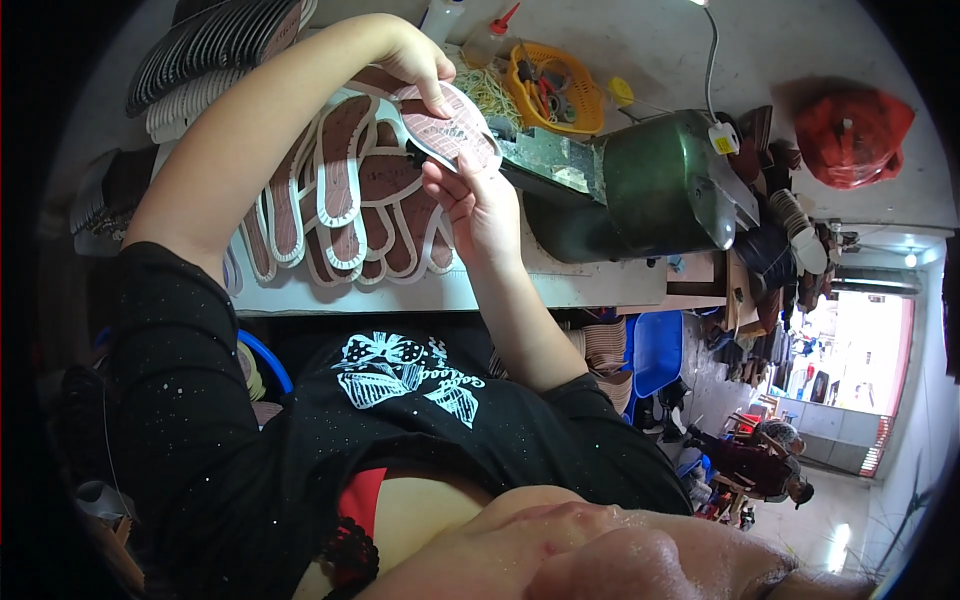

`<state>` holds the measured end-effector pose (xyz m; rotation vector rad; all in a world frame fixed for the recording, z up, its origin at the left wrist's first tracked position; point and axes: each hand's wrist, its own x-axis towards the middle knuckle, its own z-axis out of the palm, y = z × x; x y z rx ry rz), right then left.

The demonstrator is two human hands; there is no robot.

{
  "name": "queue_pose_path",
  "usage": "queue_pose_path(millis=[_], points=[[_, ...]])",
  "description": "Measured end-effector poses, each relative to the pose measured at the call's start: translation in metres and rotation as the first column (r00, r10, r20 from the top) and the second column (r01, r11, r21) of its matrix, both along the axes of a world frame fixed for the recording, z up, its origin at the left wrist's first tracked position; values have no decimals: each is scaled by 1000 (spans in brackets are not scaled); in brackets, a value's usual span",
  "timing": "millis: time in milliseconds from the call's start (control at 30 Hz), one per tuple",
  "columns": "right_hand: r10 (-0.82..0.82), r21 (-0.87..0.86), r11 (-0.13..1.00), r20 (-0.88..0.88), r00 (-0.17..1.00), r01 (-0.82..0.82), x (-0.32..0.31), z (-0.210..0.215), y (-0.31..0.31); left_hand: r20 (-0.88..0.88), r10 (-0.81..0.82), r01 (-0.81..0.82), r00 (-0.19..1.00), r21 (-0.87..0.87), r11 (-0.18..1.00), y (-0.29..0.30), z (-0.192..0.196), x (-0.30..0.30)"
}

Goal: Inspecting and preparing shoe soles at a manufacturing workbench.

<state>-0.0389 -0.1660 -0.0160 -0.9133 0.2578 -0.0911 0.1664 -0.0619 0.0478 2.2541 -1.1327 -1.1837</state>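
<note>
Between my two hands is a shoe insole with a brown, line-patterned face and a white edge. My left hand grips it from above, its thumb lying on the brown face. My right hand pinches the lower end, thumb on the face and other fingers curled behind. Below and to the left, more brown insoles with white rims lie overlapping in a heap on the pale worktable. Just right of the held insole stands a dark green machine; the insole hides part of its narrow end.
A yellow basket of tools sits beyond the machine, beside pale shredded strips and a red-tipped bottle. Stacked dark insoles stand at far left. A blue bin is below the table; another person is farther off.
</note>
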Motion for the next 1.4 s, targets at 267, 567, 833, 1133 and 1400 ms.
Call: queue_pose_path(millis=[267, 567, 833, 1133, 1400], points=[[79, -73, 994, 31, 996, -76, 5, 5, -11, -5, 77, -77, 997, -67, 995, 23, -6, -12], [91, -96, 991, -13, 996, -92, 8, -1, -17, -45, 209, -213, 977, -129, 969, 42, -19, -39], [74, -210, 973, -105, 992, -95, 10, 8, -28, -223, 391, -419, 893, -97, 903, 37, -5, -84], [203, -372, 895, -151, 968, -246, -27, 1, -15, -414, 502, -586, 759, -101, 804, 29, -14, -109], [287, -242, 926, -47, 957, -290, -9, 3, -36, -444, 572, -677, 690, -119, 726, 27, -20, -104]])
